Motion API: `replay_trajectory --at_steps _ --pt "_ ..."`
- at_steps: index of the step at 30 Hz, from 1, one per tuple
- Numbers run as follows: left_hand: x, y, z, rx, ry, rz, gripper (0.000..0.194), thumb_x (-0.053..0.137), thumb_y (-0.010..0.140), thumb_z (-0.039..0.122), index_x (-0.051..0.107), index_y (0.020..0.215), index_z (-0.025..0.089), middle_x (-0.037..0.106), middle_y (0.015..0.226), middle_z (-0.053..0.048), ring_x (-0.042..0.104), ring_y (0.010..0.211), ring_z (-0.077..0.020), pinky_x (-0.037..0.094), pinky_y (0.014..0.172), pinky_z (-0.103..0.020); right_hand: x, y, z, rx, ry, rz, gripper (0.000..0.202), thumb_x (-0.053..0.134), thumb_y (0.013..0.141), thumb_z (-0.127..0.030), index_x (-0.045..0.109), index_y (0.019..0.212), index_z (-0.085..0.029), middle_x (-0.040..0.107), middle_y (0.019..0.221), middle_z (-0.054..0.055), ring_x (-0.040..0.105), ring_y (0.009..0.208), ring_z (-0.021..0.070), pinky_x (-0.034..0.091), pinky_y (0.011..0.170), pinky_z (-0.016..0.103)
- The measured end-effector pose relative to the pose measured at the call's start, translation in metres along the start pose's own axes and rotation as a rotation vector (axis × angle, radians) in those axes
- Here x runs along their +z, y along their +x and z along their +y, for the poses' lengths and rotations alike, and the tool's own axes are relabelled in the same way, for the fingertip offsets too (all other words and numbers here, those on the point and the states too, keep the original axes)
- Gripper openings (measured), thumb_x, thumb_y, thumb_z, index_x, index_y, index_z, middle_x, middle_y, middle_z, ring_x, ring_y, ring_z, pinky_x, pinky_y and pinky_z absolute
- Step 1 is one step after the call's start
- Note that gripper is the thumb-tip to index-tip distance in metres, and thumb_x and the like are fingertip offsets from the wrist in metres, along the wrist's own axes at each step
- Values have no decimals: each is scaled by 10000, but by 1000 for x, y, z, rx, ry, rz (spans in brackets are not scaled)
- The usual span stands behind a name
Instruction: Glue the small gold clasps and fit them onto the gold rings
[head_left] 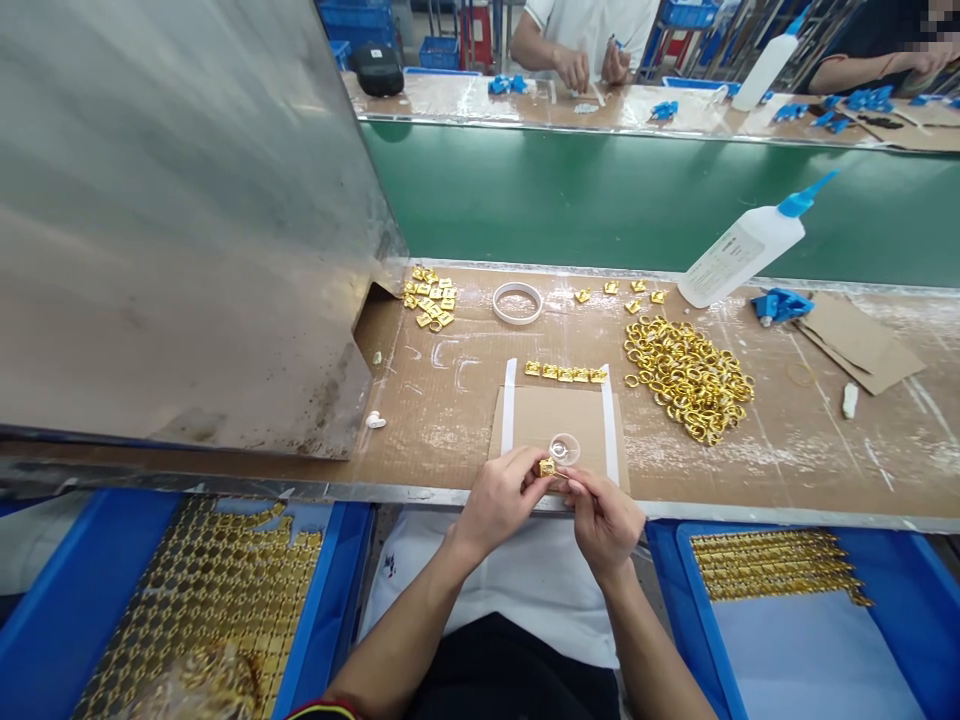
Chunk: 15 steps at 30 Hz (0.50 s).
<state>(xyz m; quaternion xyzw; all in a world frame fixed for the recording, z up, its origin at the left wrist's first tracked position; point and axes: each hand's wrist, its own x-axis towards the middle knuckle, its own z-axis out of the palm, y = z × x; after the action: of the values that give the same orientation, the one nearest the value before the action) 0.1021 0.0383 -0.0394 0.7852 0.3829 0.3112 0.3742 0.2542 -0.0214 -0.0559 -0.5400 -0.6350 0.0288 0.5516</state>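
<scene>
My left hand (504,500) pinches a small square gold-coloured piece (547,467) between thumb and fingers, above the near edge of the bench. My right hand (606,512) is closed on a thin stick-like tool (561,475), whose tip meets or nearly meets the gold piece; its exact kind is too small to make out. Just beyond my fingers sits a small clear round dish (565,449) on a cardboard sheet (559,415) edged with white tape. A row of several gold pieces (566,374) lies along the far end of that sheet.
Gold rings (686,375) are heaped right, near a slanting white bottle (742,255). A white tape ring (517,303) and gold squares (431,300) lie further back. A metal housing (180,230) blocks the left. Blue trays (349,570) flank my lap. Beyond the green belt (562,190), people work.
</scene>
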Motion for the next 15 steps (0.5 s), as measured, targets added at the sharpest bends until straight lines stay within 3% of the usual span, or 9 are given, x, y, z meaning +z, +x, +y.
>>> replay_trajectory --at_steps 15 --pt "-1 0 0 -35 2 -27 102 600 953 180 657 1038 188 703 792 -10 635 638 -151 525 653 -263 -2 1 -1 37 14 -3 218 548 1030 -173 752 1079 -231 790 843 53 694 523 142 631 567 247"
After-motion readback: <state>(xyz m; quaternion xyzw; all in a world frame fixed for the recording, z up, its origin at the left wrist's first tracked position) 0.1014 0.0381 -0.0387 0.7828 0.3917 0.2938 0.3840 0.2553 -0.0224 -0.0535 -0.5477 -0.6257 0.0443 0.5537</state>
